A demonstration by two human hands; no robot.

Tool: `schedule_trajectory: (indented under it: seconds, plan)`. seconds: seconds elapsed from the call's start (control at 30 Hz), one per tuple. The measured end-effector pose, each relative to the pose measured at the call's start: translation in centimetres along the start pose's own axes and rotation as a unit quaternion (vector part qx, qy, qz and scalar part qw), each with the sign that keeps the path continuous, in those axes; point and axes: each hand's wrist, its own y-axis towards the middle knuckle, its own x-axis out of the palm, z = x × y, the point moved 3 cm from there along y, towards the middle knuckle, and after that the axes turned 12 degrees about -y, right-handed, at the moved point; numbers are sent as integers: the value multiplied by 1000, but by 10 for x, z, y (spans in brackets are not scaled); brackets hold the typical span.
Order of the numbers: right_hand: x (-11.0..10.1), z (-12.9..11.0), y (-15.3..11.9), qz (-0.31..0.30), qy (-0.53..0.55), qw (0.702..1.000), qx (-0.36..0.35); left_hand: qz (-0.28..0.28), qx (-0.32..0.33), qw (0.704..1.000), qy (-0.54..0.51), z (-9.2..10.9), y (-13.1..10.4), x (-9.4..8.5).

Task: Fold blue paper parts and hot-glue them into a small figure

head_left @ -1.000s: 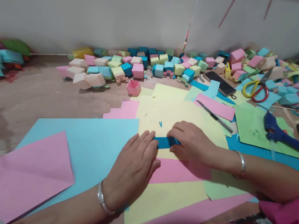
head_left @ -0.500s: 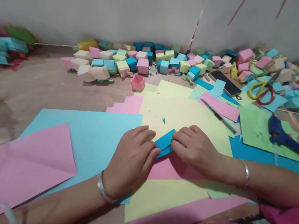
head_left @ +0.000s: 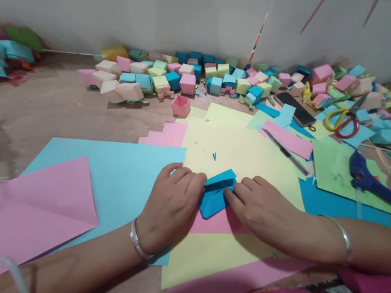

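Note:
A small folded piece of blue paper lies between my hands, its long slit parted along the upper side. My left hand grips its left end with thumb and fingers pressed together. At the other end, my right hand pinches the edge, thumb tip at the fold. Under the work lie a pale yellow sheet and a pink sheet. A tiny blue V-shaped scrap rests just beyond the blue paper.
Light blue and pink sheets spread to the left. A pen, a phone, scissors and a blue glue gun lie right. Several paper boxes line the wall; one open pink box stands nearer.
The blue paper has opened out from a narrow folded strip, its lower flap now spread toward me. My right hand has shifted slightly down and my left thumb has moved up.

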Motion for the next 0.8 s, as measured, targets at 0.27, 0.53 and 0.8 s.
schedule_trajectory:
  seconds: [0.27, 0.53, 0.8]
  plan:
    - [-1, 8, 5, -32, 49, 998, 1, -26, -36, 999, 23, -12, 1, 5]
    - [0, 3, 9, -42, 9, 999, 23, -17, -75, 997, 7, -10, -1, 6]
    - [6, 6, 13, -1, -27, 999, 28, -27, -50, 998, 3, -7, -3, 7]
